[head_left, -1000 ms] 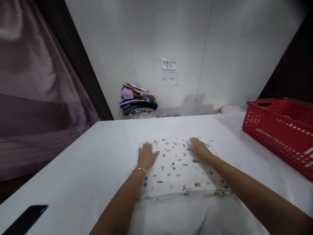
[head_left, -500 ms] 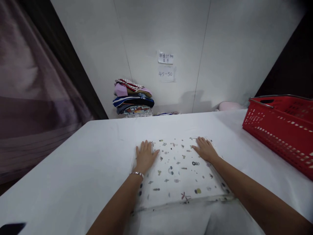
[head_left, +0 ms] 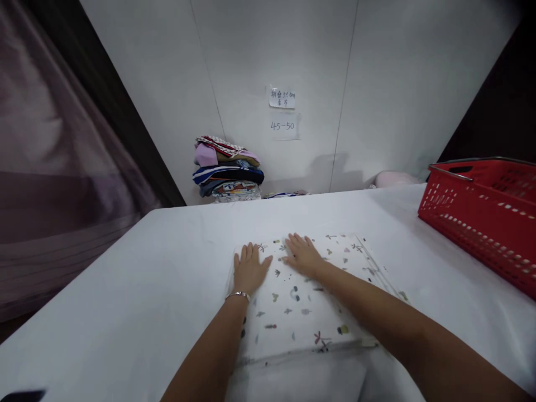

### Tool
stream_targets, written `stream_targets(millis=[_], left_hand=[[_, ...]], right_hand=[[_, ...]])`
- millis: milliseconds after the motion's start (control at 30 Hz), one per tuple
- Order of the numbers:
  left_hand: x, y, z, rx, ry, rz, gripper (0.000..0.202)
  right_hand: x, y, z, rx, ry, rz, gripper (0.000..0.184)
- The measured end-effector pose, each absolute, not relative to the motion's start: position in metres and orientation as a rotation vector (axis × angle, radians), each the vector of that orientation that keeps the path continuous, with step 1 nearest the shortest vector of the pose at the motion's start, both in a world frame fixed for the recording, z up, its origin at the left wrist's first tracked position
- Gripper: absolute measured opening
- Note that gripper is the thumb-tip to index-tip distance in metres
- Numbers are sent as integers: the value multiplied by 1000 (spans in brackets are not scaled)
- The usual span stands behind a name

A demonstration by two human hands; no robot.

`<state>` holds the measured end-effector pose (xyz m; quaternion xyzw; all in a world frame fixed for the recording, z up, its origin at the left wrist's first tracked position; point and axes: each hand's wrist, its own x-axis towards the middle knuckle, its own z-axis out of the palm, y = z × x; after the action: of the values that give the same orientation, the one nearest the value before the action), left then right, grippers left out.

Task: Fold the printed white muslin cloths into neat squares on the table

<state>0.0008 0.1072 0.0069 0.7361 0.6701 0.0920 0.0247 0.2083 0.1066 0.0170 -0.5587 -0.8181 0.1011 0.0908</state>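
Observation:
A white cloth (head_left: 299, 318) printed with small coloured motifs lies folded into a rough rectangle, with layered edges showing at its right and front sides. My left hand (head_left: 250, 269) rests flat on its far left corner, fingers spread; a bracelet circles that wrist. Lying flat on the cloth near the middle of its far edge is my right hand (head_left: 302, 255), fingers apart. Neither hand grips anything. My right forearm crosses over the right part of the cloth and hides some of it.
The cloth lies on a white table (head_left: 146, 290). A red plastic basket (head_left: 481, 206) with a metal handle stands at the right. Beyond the far edge is a pile of folded fabrics (head_left: 228, 170) against the wall. A dark object (head_left: 23, 395) shows at the near left corner.
My right hand has slid leftward across the cloth from its far right corner toward the middle. My left hand has stayed at the far left corner.

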Motion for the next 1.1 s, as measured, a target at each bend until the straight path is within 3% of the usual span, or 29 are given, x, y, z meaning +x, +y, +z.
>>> stream_targets(millis=[167, 367, 533, 833, 1100], left_hand=[[0, 107, 7, 2302, 2085, 297, 72], [0, 109, 7, 2283, 2072, 282, 74], [0, 111, 5, 2283, 2072, 284, 74], [-3, 109, 10, 2267, 2027, 374, 68], [-39, 74, 22, 2180, 2032, 392, 57]], right_hand=[[205, 113, 13, -1623, -2489, 339, 74], [314, 106, 10, -2044, -2261, -71, 72], [370, 98, 0, -2271, -2139, 99, 68], [357, 89, 11, -2273, -2141, 143, 63], [392, -23, -4, -2054, -2140, 205, 63]])
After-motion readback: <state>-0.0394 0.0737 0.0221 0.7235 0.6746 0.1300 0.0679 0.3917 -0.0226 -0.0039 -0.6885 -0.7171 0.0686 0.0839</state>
